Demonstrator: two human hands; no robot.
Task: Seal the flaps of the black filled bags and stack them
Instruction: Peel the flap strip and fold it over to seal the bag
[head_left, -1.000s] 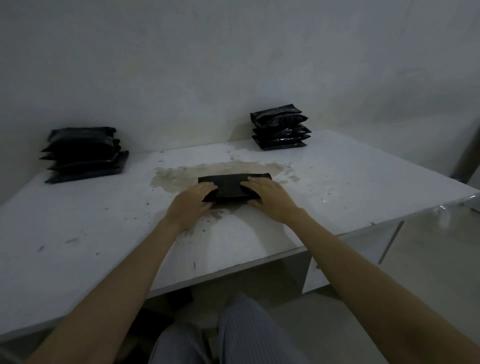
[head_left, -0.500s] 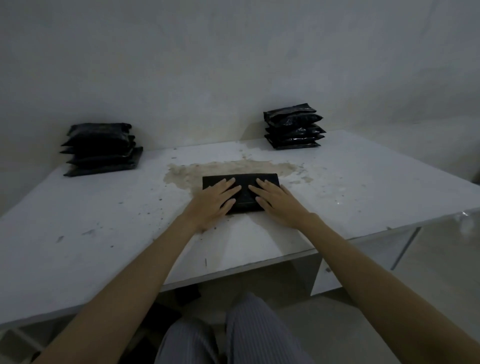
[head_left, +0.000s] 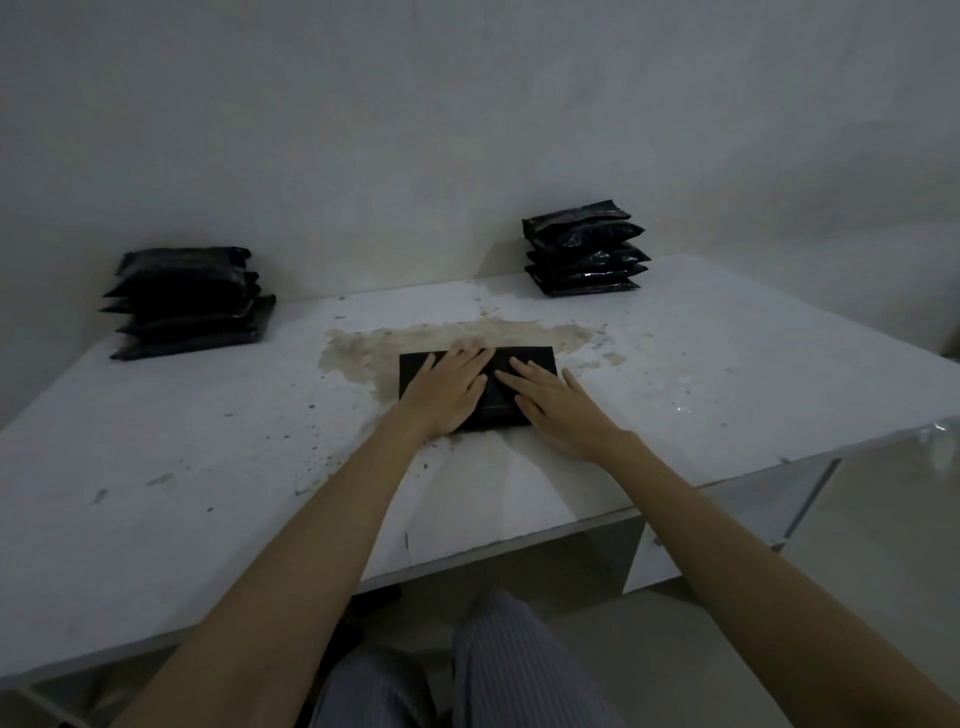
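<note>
A black filled bag (head_left: 535, 361) lies flat in the middle of the white table (head_left: 727, 364), on a brown stain. My left hand (head_left: 449, 389) lies flat on its left half, fingers spread and reaching the far edge. My right hand (head_left: 553, 402) presses flat on its right half, fingers apart and pointing to the upper left. Most of the bag's top is hidden under both palms. One stack of black bags (head_left: 189, 301) stands at the far left by the wall. A second stack of black bags (head_left: 584, 249) stands at the far right by the wall.
The brown stain (head_left: 363, 345) spreads across the table's middle, with small specks around it. The table's front edge runs just above my striped trousers (head_left: 498, 670). A pale floor (head_left: 857, 530) shows beyond the table's right end. A plain wall rises right behind the table.
Both hands went from gripping the bag's ends to lying flat on top of it, and have slid further across it toward the far edge. The bag stays in place.
</note>
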